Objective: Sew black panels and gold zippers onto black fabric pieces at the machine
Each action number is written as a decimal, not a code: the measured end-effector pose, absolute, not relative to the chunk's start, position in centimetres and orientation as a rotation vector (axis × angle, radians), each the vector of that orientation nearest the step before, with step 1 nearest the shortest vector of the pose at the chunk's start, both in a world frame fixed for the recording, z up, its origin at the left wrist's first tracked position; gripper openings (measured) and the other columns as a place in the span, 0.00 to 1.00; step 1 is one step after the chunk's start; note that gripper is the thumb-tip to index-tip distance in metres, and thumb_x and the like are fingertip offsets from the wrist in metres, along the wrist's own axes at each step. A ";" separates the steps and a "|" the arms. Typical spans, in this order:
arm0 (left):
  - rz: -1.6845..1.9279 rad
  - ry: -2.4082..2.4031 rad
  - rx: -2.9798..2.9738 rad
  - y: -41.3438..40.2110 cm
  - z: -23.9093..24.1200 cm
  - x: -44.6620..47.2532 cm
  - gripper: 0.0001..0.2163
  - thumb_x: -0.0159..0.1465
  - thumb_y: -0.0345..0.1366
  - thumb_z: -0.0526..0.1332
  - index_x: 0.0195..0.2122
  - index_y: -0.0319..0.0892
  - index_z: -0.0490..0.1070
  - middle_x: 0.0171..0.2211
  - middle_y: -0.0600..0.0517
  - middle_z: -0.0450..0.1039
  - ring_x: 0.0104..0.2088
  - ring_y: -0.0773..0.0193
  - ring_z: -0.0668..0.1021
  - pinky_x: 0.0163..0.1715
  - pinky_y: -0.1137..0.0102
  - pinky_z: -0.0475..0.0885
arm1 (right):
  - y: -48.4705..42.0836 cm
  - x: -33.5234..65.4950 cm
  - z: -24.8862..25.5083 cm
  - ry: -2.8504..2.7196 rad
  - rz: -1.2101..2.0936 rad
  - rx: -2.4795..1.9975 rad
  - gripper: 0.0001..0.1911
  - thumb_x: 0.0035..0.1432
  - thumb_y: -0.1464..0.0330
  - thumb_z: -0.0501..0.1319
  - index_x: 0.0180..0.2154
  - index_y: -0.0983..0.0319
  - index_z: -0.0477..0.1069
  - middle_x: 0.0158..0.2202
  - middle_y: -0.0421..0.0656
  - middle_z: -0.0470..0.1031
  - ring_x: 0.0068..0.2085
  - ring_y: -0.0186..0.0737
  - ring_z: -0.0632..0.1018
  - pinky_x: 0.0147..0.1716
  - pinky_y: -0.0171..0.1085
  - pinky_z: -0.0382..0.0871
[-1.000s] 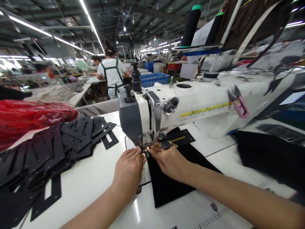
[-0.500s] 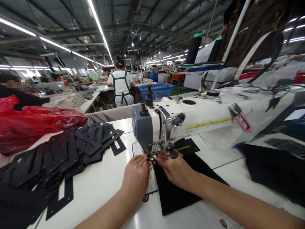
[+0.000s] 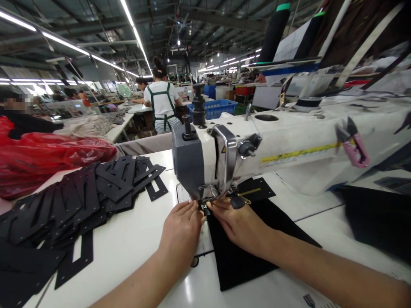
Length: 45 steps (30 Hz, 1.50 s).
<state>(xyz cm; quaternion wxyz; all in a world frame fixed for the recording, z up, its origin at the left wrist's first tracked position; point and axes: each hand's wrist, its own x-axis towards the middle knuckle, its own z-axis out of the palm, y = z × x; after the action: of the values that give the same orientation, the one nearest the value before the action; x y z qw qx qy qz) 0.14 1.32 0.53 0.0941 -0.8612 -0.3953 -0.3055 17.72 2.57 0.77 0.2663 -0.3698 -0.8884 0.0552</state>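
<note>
A white and grey sewing machine (image 3: 272, 145) stands on the white table (image 3: 128, 239). A black fabric piece (image 3: 244, 252) lies under its needle and runs toward me. My left hand (image 3: 181, 233) sits just left of the presser foot, fingers curled together at the needle area. My right hand (image 3: 239, 224) rests on the black fabric just right of the foot, fingers pinched toward the needle. Both sets of fingertips almost meet at a small dark part under the foot; what they pinch is too small to name.
A heap of black cut-out pieces (image 3: 73, 205) covers the table's left side, with a red plastic bag (image 3: 48, 160) behind it. Pink thread snips (image 3: 353, 145) hang on the machine arm. More black fabric (image 3: 379, 222) lies at right. A person in a green apron (image 3: 162, 102) works at a far table.
The view has shifted slightly, so the machine head looks closer and larger. Both hands stay at the presser foot in the same pinched pose on the black fabric.
</note>
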 end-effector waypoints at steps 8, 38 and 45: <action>-0.894 -1.195 -2.564 1.3 0.5 0.1 0.07 0.63 0.28 0.53 0.31 0.37 0.70 0.35 0.42 0.77 0.37 0.55 0.79 0.41 0.58 0.73 | 2.6 17.3 0.2 -2.362 0.113 -1.056 0.13 0.57 0.78 0.49 0.34 0.63 0.70 0.36 0.47 0.75 0.42 0.41 0.74 0.46 0.40 0.66; -1.769 -2.407 -2.774 -8.5 2.8 2.4 0.09 0.56 0.38 0.60 0.25 0.42 0.60 0.23 0.56 0.66 0.26 0.64 0.70 0.28 0.71 0.63 | -9.3 30.6 0.6 -1.743 0.403 -1.776 0.21 0.57 0.50 0.48 0.27 0.58 0.66 0.20 0.38 0.69 0.22 0.39 0.71 0.22 0.36 0.65; -2.457 -2.557 -2.698 -13.4 5.2 -2.2 0.18 0.53 0.42 0.67 0.40 0.40 0.65 0.31 0.50 0.74 0.31 0.65 0.75 0.32 0.72 0.67 | -10.6 26.8 -0.4 -1.913 0.503 -1.546 0.17 0.56 0.51 0.51 0.28 0.57 0.64 0.21 0.36 0.70 0.21 0.36 0.73 0.21 0.30 0.66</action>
<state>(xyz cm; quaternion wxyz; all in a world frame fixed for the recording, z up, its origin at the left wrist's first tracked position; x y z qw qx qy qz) -2.19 -13.36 5.20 -0.6108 -0.4794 -0.4543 -0.4366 26.81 -10.55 -0.42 0.3101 -0.5854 -0.7245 0.1905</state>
